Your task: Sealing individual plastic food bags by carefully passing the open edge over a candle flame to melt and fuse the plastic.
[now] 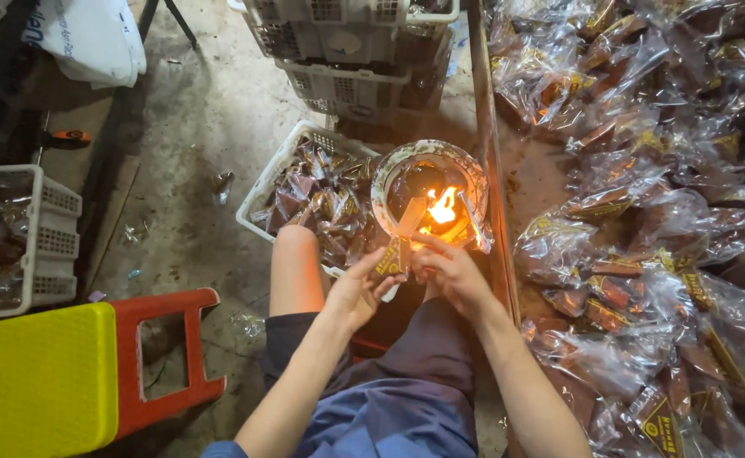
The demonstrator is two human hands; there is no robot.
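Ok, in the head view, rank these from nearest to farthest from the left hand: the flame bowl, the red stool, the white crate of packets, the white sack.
From the left hand, which holds a small packet together with the right hand:
1. Flame bowl, just above the hands.
2. White crate of packets, up and left, beside the bowl.
3. Red stool, lower left on the floor.
4. White sack, top left corner.

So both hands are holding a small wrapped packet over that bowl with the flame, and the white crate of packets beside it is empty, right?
Not quite. The head view shows the white crate is full of wrapped packets, not empty. The rest stands: the left hand and right hand hold a small packet by the bowl with the flame.
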